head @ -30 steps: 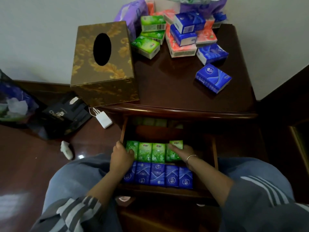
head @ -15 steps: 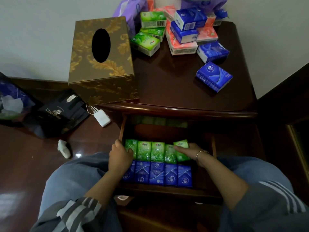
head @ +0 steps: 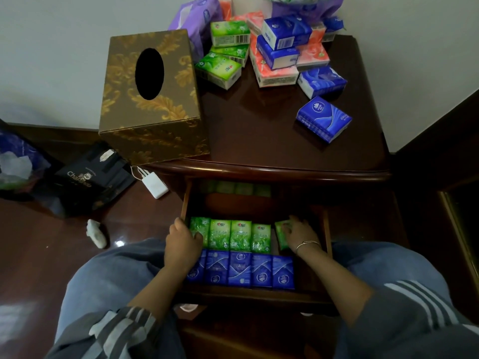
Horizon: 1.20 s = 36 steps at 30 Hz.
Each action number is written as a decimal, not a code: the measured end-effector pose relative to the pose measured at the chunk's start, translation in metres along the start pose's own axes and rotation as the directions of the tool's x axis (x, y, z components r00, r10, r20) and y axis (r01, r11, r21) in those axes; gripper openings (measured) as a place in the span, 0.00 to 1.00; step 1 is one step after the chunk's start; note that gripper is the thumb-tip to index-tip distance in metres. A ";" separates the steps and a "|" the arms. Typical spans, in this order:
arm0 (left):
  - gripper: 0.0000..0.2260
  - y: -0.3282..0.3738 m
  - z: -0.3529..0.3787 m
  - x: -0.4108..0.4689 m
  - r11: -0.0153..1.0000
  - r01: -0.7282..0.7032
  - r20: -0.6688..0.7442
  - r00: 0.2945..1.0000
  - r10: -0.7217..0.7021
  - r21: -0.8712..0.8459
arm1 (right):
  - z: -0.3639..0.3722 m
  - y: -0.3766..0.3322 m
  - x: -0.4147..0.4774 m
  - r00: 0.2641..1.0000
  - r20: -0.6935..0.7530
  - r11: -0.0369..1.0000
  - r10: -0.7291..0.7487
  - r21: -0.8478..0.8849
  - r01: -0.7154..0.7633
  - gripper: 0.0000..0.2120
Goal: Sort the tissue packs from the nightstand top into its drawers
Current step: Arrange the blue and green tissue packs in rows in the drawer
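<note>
The nightstand's top drawer (head: pixel 327 229) stands pulled out. Inside lies a row of green tissue packs (head: pixel 230 235) and, in front of it, a row of blue packs (head: pixel 241 269). My left hand (head: pixel 182 243) rests at the row's left end, its thumb on the leftmost green pack. At the right end, my right hand (head: pixel 298 234) grips a separate green pack (head: pixel 281 235), held a small gap away from the row. More green (head: pixel 220 69), pink (head: pixel 274 73) and blue packs (head: pixel 324 119) lie on the nightstand top (head: pixel 259 130).
A gold patterned tissue box (head: pixel 150 99) stands at the nightstand's left front. Purple bags (head: pixel 194 19) lean on the wall behind the packs. On the floor to the left are a black bag (head: pixel 88 177), a white charger (head: pixel 155 185) and a crumpled tissue (head: pixel 96 233).
My right hand has drawn its green pack to the right, away from the row, opening a gap. The left hand has stayed at the row's left end.
</note>
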<state>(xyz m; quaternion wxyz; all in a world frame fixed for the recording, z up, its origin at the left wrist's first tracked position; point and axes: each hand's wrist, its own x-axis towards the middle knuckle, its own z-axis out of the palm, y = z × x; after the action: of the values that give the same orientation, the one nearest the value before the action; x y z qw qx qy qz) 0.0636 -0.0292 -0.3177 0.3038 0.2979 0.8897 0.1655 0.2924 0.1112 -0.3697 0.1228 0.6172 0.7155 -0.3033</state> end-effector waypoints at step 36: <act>0.24 0.124 -0.117 -0.085 0.802 -0.586 0.530 0.720 0.449 0.117 | -0.188 -0.007 -0.161 0.814 -0.173 0.765 -0.554 0.281 0.580 0.12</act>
<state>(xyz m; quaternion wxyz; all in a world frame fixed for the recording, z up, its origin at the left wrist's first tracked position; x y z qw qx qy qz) 0.0962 -0.0013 -0.1320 0.4090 0.6074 0.6799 0.0399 0.3566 0.0911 -0.1316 -0.1053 0.3952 0.8136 -0.4133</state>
